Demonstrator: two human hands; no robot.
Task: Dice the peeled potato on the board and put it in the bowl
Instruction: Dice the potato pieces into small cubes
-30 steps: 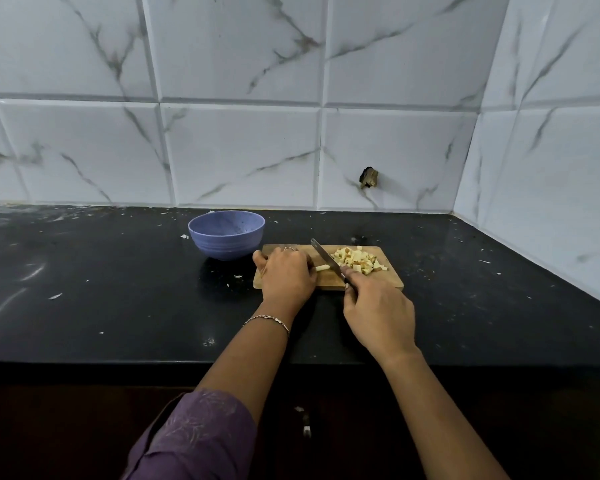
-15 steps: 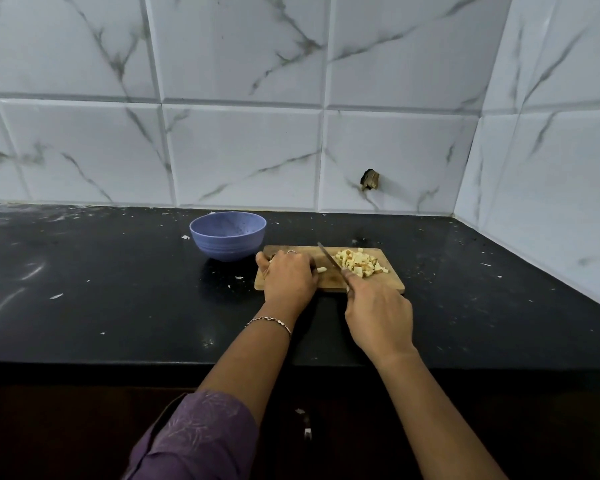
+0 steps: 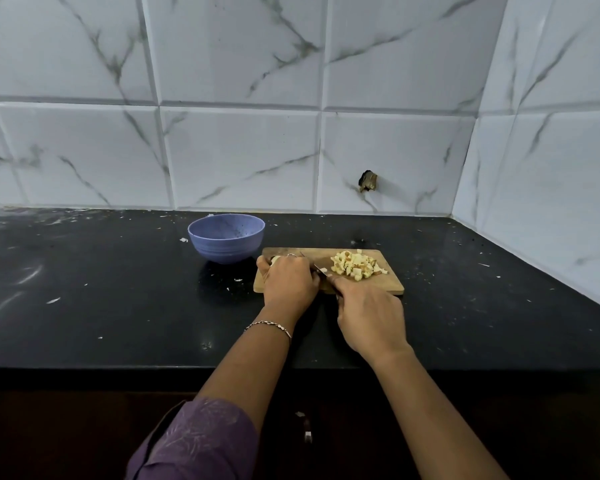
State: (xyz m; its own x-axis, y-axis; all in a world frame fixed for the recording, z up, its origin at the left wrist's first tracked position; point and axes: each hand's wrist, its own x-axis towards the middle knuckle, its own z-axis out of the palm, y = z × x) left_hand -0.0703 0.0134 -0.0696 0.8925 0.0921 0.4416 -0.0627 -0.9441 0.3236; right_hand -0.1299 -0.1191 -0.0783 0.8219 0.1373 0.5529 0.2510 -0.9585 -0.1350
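Observation:
A small wooden board [image 3: 388, 287] lies on the black counter, with a pile of pale diced potato [image 3: 355, 265] on its right half. My left hand [image 3: 288, 282] curls over a remaining potato piece [image 3: 275, 260] at the board's left end, mostly hiding it. My right hand [image 3: 368, 315] grips the handle of a knife [image 3: 317, 268], whose blade lies low between my hands, close against my left fingers. A blue bowl [image 3: 226, 239] stands just left of the board and looks empty.
The black counter [image 3: 101, 292] carries small white scraps. The marble-tiled wall runs behind and along the right side, with a dark hole [image 3: 368, 180] in a tile. The counter's front edge is near my forearms.
The knife blade has come down from a raised tilt to low on the board beside my left fingers. The loose piece seen by the blade is now out of sight.

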